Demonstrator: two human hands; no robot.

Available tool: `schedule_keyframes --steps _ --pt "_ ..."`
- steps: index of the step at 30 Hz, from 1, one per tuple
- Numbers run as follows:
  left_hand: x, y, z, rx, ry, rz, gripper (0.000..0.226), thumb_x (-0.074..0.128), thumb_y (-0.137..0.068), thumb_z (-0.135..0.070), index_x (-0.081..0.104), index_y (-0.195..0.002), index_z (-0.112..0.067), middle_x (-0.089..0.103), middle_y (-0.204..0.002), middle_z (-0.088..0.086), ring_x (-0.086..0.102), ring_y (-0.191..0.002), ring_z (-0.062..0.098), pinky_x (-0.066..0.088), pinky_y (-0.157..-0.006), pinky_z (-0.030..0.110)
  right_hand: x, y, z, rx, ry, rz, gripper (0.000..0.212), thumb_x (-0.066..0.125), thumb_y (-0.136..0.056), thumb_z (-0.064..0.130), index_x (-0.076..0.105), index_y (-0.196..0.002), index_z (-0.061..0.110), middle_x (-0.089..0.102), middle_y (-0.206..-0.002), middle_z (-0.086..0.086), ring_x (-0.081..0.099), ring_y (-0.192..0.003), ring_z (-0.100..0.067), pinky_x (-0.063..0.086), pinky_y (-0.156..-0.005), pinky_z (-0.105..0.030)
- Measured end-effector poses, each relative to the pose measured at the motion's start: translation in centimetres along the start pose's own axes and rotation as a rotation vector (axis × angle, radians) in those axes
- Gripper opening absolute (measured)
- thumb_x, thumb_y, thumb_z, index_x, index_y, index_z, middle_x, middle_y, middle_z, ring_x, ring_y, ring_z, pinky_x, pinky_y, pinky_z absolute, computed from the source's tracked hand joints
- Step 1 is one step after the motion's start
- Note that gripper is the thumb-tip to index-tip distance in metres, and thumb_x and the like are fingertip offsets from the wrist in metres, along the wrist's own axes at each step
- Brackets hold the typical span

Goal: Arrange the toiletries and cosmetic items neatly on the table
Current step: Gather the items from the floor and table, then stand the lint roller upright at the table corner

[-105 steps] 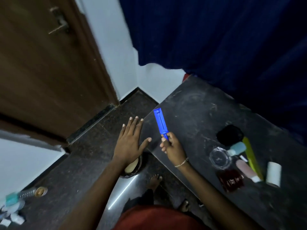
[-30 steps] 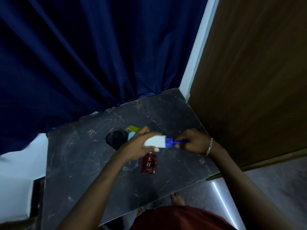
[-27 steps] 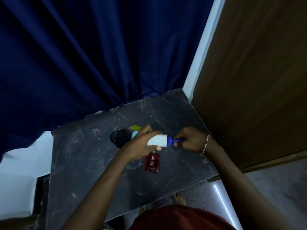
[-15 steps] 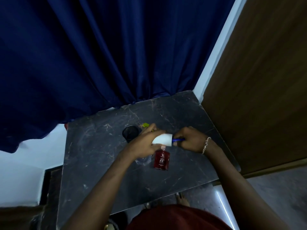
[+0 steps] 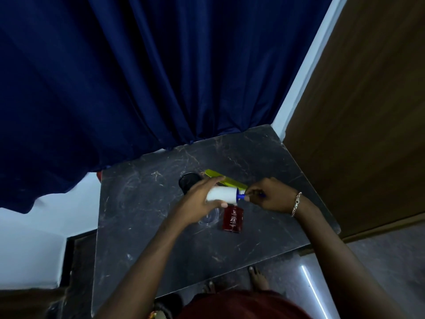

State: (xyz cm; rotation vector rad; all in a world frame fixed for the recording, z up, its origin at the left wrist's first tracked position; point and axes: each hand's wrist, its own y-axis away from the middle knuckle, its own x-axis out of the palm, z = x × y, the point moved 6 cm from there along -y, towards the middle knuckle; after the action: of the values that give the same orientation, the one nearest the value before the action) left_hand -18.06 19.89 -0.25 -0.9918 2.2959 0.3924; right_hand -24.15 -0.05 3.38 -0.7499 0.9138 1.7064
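Over the dark marble table (image 5: pixel 142 226), my left hand (image 5: pixel 197 201) grips a white cylinder (image 5: pixel 222 194). My right hand (image 5: pixel 269 196) pinches the handle of a blue tool (image 5: pixel 241 196) whose other end is inside the cylinder. Just below them a dark red perfume bottle (image 5: pixel 232 218) lies flat. A yellow-green strip (image 5: pixel 226 180) lies behind my hands. A black round jar (image 5: pixel 189 181) stands at its left end. A clear glass dish (image 5: pixel 210 218) shows partly under my left wrist.
A dark blue curtain (image 5: pixel 149 77) hangs behind the table. A brown wooden door (image 5: pixel 368 111) stands close on the right. A white wall (image 5: pixel 34 238) is to the left. My bare feet (image 5: pixel 257 277) stand by the table's near edge.
The view swung from the floor corner to the table. My left hand took the white cylinder, and the blue tool went deeper into it, so less blue shows than a second ago.
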Motion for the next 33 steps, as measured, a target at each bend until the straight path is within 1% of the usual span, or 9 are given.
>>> schedule_keyframes --steps 3,6,10,13,17,20,25,28,33 --pt "-0.3 -0.2 0.2 0.039 0.056 -0.06 0.062 0.086 -0.078 -0.038 0.063 -0.135 -0.026 0.053 -0.128 -0.012 0.052 -0.118 0.002 0.054 -0.097 0.035 2.3 0.1 0.7 0.007 0.033 0.017 0.021 0.054 -0.095 0.027 0.067 -0.088 0.011 0.061 -0.076 -0.002 0.056 -0.068 -0.017 0.035 -0.063 -0.026" --pt "-0.3 -0.7 0.3 0.053 0.073 -0.079 0.063 0.088 -0.076 -0.033 0.065 -0.134 -0.028 0.052 -0.13 -0.011 0.05 -0.124 0.0 0.051 -0.103 0.035 3.7 0.7 0.5 0.051 -0.004 -0.067 0.02 0.052 -0.096 0.027 0.065 -0.101 0.012 0.069 -0.091 -0.009 0.063 -0.078 -0.023 0.038 -0.065 -0.028" --pt "0.0 -2.2 -0.5 0.056 0.003 -0.117 0.072 0.08 -0.086 -0.041 0.048 -0.15 -0.03 0.046 -0.146 -0.01 0.047 -0.132 0.006 0.047 -0.111 0.037 4.4 1.2 -1.0 0.101 -0.157 -0.179 0.016 0.053 -0.095 0.026 0.064 -0.1 0.015 0.069 -0.085 -0.006 0.062 -0.07 -0.018 0.045 -0.064 -0.034" --pt "0.5 -3.4 -1.0 0.028 -0.056 -0.175 0.077 0.069 -0.093 -0.048 0.03 -0.158 -0.034 0.034 -0.161 -0.005 0.039 -0.145 0.012 0.038 -0.116 0.032 4.6 0.7 -3.2 0.174 -0.229 -0.199 0.018 0.051 -0.096 0.024 0.06 -0.085 0.014 0.061 -0.073 -0.006 0.053 -0.06 -0.015 0.039 -0.059 -0.034" --pt "0.8 -5.6 -0.8 -0.026 -0.208 -0.201 0.083 0.061 -0.095 -0.055 0.018 -0.161 -0.029 0.021 -0.168 0.001 0.025 -0.154 0.019 0.037 -0.115 0.041 4.1 -1.1 -7.8 0.309 -0.352 -0.25 0.026 0.043 -0.09 0.03 0.054 -0.073 0.014 0.058 -0.067 -0.012 0.055 -0.063 -0.023 0.042 -0.064 -0.037" --pt "1.1 -8.0 -0.2 -0.022 -0.376 -0.177 0.084 0.056 -0.097 -0.057 0.018 -0.162 -0.021 0.018 -0.169 0.009 0.018 -0.156 0.026 0.035 -0.12 0.05 3.7 -3.8 -12.0 0.368 -0.366 -0.295 0.022 0.043 -0.095 0.031 0.057 -0.081 0.021 0.063 -0.071 -0.005 0.064 -0.077 -0.029 0.045 -0.077 -0.037" --pt "2.0 -11.6 1.3 -0.059 -0.515 -0.122 0.082 0.05 -0.098 -0.056 0.016 -0.162 -0.017 0.019 -0.168 0.015 0.014 -0.158 0.03 0.033 -0.12 0.054 3.5 -9.1 -19.5 0.485 -0.251 -0.258 0.035 0.037 -0.103 0.031 0.058 -0.118 0.006 0.066 -0.107 -0.02 0.062 -0.097 -0.036 0.046 -0.082 -0.037" --pt "2.6 -13.3 1.6 -0.099 -0.55 -0.109 0.083 0.05 -0.098 -0.056 0.015 -0.163 -0.018 0.017 -0.169 0.014 0.009 -0.159 0.028 0.028 -0.124 0.052 2.8 -11.9 -23.5 0.521 -0.145 -0.254 0.041 0.033 -0.103 0.036 0.056 -0.121 0.008 0.066 -0.11 -0.02 0.062 -0.1 -0.038 0.047 -0.087 -0.042" --pt "2.9 -15.1 2.1 -0.143 -0.61 -0.114 0.084 0.046 -0.099 -0.059 0.01 -0.163 -0.017 0.014 -0.17 0.014 0.006 -0.159 0.027 0.022 -0.126 0.05 2.0 -15.5 -28.9 0.544 0.045 -0.262 0.039 0.037 -0.101 0.037 0.052 -0.121 0.007 0.068 -0.101 -0.019 0.067 -0.089 -0.038 0.051 -0.076 -0.042"
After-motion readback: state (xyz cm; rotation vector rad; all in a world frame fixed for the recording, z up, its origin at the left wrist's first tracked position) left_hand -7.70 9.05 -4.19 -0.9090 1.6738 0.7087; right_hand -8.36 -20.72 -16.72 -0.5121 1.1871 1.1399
